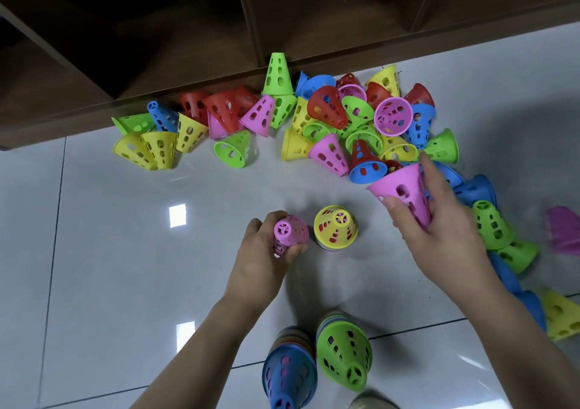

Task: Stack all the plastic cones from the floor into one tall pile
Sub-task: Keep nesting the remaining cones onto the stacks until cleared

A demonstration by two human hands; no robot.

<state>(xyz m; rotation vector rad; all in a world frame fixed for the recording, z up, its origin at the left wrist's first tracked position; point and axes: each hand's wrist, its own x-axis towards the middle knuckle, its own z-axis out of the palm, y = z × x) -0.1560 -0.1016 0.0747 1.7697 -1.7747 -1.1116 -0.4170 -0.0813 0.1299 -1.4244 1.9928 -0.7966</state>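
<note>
Several perforated plastic cones in red, yellow, green, blue and pink lie scattered on the grey tiled floor (110,267). My left hand (266,251) grips a small pink cone (290,233) with its tip up. Just to its right stands a short pile topped by a yellow cone (335,227). My right hand (439,217) holds a larger pink cone (403,190) on its side, lifted near the heap's front edge. Close to my feet stand two taller piles, one topped by a blue cone (288,374), the other by a green cone (343,353).
A dark wooden shelf unit (157,48) runs along the back, with the cone heap (345,117) against its base. More cones trail down the right side, among them a green one (492,228), a yellow one (561,317) and a pink one (565,231).
</note>
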